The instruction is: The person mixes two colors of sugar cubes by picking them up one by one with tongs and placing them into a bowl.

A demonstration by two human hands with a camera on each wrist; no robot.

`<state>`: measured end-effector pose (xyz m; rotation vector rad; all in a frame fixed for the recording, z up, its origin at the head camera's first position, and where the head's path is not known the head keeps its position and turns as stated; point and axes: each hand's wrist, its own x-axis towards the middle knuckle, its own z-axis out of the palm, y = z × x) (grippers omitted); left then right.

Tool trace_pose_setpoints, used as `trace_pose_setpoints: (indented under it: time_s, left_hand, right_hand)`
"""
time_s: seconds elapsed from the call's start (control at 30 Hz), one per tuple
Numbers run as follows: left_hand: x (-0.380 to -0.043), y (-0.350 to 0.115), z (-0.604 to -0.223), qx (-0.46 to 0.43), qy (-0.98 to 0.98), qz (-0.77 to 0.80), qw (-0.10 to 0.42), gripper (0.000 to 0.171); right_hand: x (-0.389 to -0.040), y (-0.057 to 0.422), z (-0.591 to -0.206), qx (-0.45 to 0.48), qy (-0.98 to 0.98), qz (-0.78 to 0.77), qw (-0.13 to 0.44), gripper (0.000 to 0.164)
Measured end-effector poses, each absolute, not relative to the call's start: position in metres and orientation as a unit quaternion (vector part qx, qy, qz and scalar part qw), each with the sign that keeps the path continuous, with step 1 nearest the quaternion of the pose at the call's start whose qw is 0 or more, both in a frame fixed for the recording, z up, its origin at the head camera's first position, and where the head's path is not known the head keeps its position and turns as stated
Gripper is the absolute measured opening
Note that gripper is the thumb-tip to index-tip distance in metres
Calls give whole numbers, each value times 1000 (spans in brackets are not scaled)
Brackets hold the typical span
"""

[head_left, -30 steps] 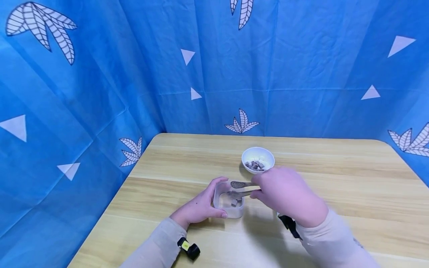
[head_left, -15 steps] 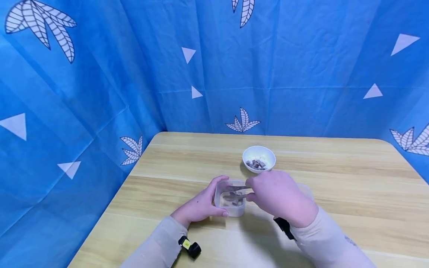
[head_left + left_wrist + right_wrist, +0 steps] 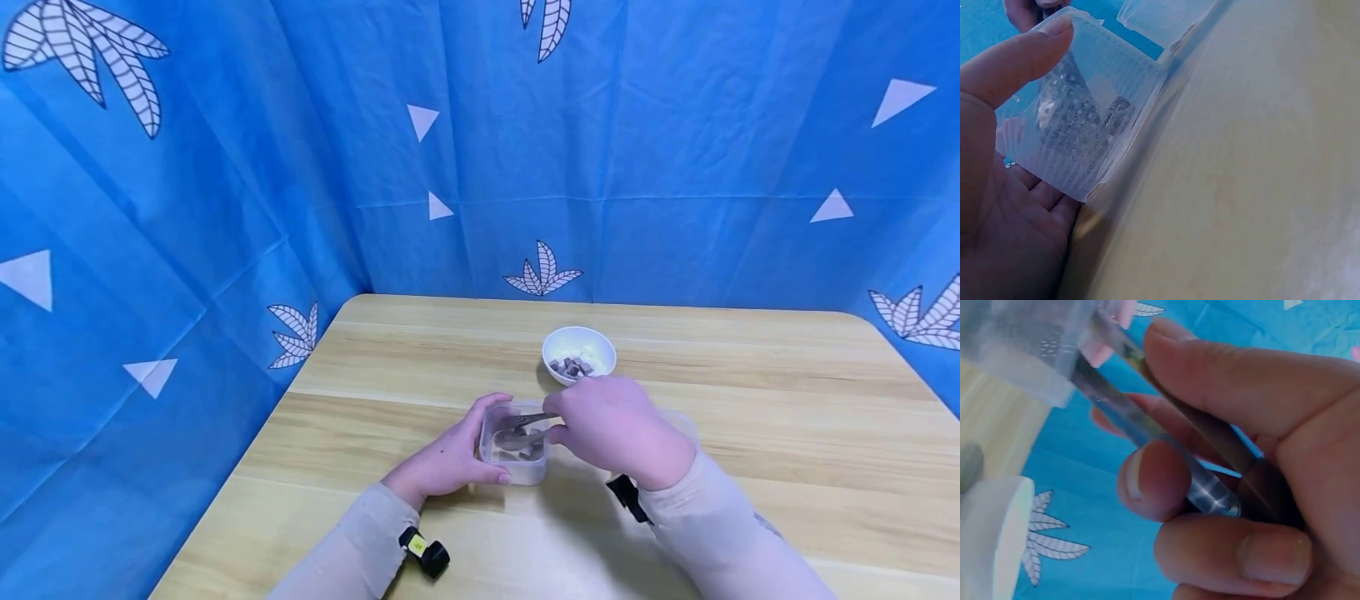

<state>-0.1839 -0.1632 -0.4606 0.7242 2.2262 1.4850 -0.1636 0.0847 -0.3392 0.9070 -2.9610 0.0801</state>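
Observation:
My left hand (image 3: 450,462) grips a small clear plastic container (image 3: 525,474) from its left side, thumb at the near wall and fingers round the far corner. My right hand (image 3: 622,429) holds metal tongs (image 3: 1147,425), thumb on one arm and fingers curled round the other. In the head view the tongs' tips are down inside the container, one rounded end in front of the other. Small grey-brown cubes (image 3: 534,454) lie in the container by the tips. The tongs partly cover them, and whether a cube is pinched I cannot tell.
A white bowl (image 3: 597,348) with several similar cubes (image 3: 572,367) stands just behind my right hand. Another clear plastic piece (image 3: 681,423) sits to the right, mostly hidden by that hand. The wooden table (image 3: 787,400) ends at a blue curtain (image 3: 675,167) behind and left.
My right hand has moved left, lowering the tongs from above the rim into the container. The tongs' tips have shifted among the cubes. My left hand keeps its grip.

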Motion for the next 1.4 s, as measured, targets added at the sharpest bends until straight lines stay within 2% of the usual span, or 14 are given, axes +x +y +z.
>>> trace_pose_setpoints:
  time_s: [0.23,0.43,0.67,0.97,1.13,1.4]
  left_hand:
    - [-186,-163,-461,266,789,523,183,106]
    - [-185,-163,-460,254,792,523,184,107]
    - [-185,-163,-460,236,800,520,184,108]
    - [-185,-164,-461,236,807,511,178,103]
    - [-184,-164,-461,236,807,512,177,103]
    - [-182,-163,-460,237,807,512,175,103]
  right_hand:
    - [-172,88,-349,342,-938,40,47,16]
    - [-176,98,-342,374,-923,67,60,20]
    - [-179,123,-322,366,-920,127,67,2]
    - [-188,167,-311,329,-929,131,111,12]
    - [-195,188,-310,295,-940,131,105,18]
    - [-204,211,-313,241,-961,124,61,23]
